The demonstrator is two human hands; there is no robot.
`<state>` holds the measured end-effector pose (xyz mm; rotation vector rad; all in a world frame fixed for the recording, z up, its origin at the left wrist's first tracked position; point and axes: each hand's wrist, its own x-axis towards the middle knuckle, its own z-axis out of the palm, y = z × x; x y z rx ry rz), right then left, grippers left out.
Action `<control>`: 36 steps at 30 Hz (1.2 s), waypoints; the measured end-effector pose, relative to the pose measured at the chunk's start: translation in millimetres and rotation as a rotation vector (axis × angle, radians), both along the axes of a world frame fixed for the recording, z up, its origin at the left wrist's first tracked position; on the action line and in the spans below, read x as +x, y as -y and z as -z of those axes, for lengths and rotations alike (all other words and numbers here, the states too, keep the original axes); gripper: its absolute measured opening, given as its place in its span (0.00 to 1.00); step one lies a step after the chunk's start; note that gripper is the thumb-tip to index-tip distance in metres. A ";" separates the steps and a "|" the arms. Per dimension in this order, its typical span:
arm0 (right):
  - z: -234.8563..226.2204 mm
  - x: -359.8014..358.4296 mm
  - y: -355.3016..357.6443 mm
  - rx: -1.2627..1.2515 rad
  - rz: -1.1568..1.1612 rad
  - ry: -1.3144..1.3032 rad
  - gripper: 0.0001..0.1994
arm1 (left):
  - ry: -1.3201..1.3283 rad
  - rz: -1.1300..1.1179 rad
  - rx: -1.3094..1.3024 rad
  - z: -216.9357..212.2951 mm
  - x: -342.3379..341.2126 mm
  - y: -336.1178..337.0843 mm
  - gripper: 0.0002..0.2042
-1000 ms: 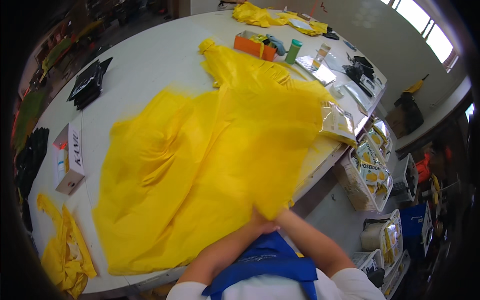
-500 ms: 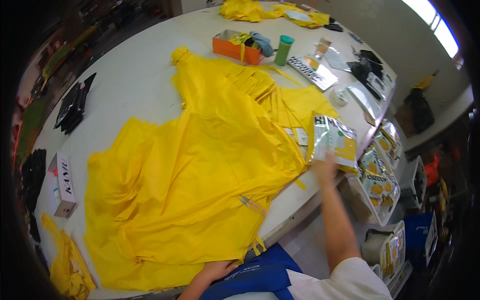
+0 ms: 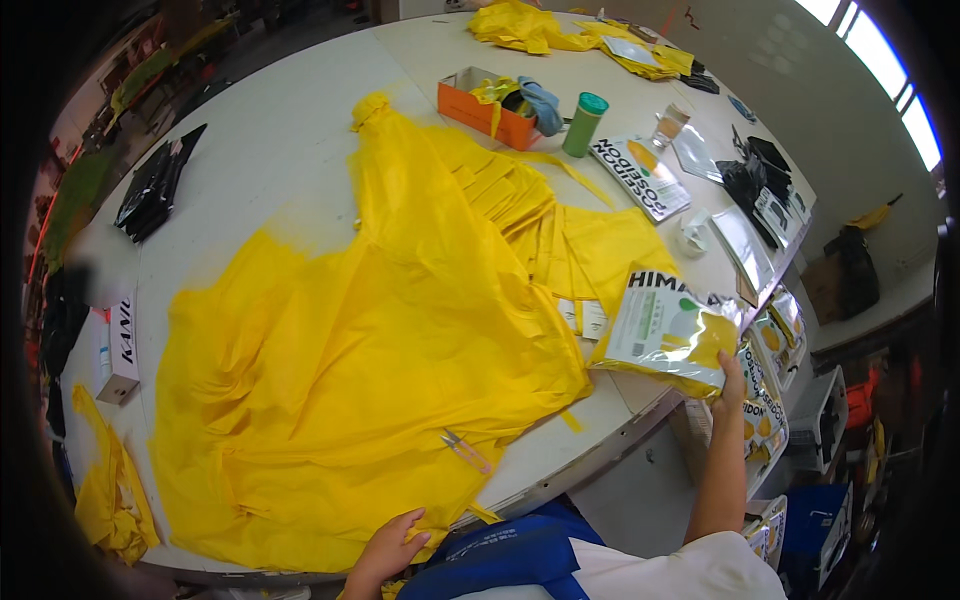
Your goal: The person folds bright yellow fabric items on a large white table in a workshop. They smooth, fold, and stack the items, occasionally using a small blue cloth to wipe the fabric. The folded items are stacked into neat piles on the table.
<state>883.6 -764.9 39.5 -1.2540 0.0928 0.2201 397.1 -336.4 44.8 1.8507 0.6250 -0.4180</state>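
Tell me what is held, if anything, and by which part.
The right hand holds the shiny packet by its lower right corner; whether the left hand grips the yellow cloth cannot be told.

The right hand (image 3: pixel 733 382) seems partly hidden under the silvery yellow packet (image 3: pixel 672 330).

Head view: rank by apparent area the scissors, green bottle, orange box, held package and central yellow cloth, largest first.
1. Central yellow cloth
2. Held package
3. Orange box
4. Green bottle
5. Scissors
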 end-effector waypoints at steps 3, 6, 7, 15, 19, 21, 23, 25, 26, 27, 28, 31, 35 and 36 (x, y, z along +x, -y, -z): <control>-15.2 32.7 23.8 0.188 0.160 -0.033 0.21 | -0.080 -0.104 -0.155 2.7 10.6 4.3 0.25; 10.9 82.8 45.1 0.236 0.146 -0.045 0.23 | -0.078 -0.158 -0.153 12.0 17.9 6.8 0.25; 17.7 90.8 40.6 0.249 0.083 -0.126 0.23 | -0.083 -0.142 -0.137 12.9 18.9 6.9 0.26; 38.6 96.4 -106.9 -1.447 0.336 0.760 0.29 | 0.070 0.143 0.175 47.8 39.0 25.6 0.33; 39.0 -92.0 -282.3 -1.175 -0.573 1.013 0.35 | 0.113 -0.081 -0.060 15.6 64.4 -34.0 0.25; 20.7 -131.8 -338.0 -1.261 -0.778 1.024 0.35 | 0.010 -0.451 0.022 -27.4 61.5 -111.3 0.24; 40.7 -136.7 -374.2 -1.428 -0.822 1.141 0.34 | 0.262 -0.588 0.565 -15.1 28.4 -211.5 0.23; 64.5 -126.2 -381.4 -1.481 -0.889 1.110 0.32 | 0.211 -0.694 0.815 -21.7 -18.0 -313.7 0.24; 68.7 -126.1 -381.2 -1.486 -0.889 1.121 0.32 | 0.219 -0.831 0.708 -24.8 -38.6 -356.7 0.25; 72.8 -125.5 -382.5 -1.494 -0.876 1.125 0.32 | 0.132 -0.914 0.723 -28.0 -53.6 -398.2 0.27; 75.7 -124.0 -381.2 -1.498 -0.872 1.140 0.32 | 0.038 -0.994 0.725 -22.2 -68.5 -430.8 0.28; 82.4 -122.7 -382.1 -1.494 -0.863 1.159 0.33 | -0.059 -1.033 0.792 6.6 -110.0 -511.5 0.31; 83.4 -120.7 -386.7 -1.473 -0.784 1.200 0.27 | -0.073 -0.998 0.687 48.9 -82.3 -583.1 0.37; 75.6 -118.3 -396.3 -1.468 -0.804 1.155 0.25 | -0.081 -0.984 0.691 65.0 -78.6 -597.6 0.38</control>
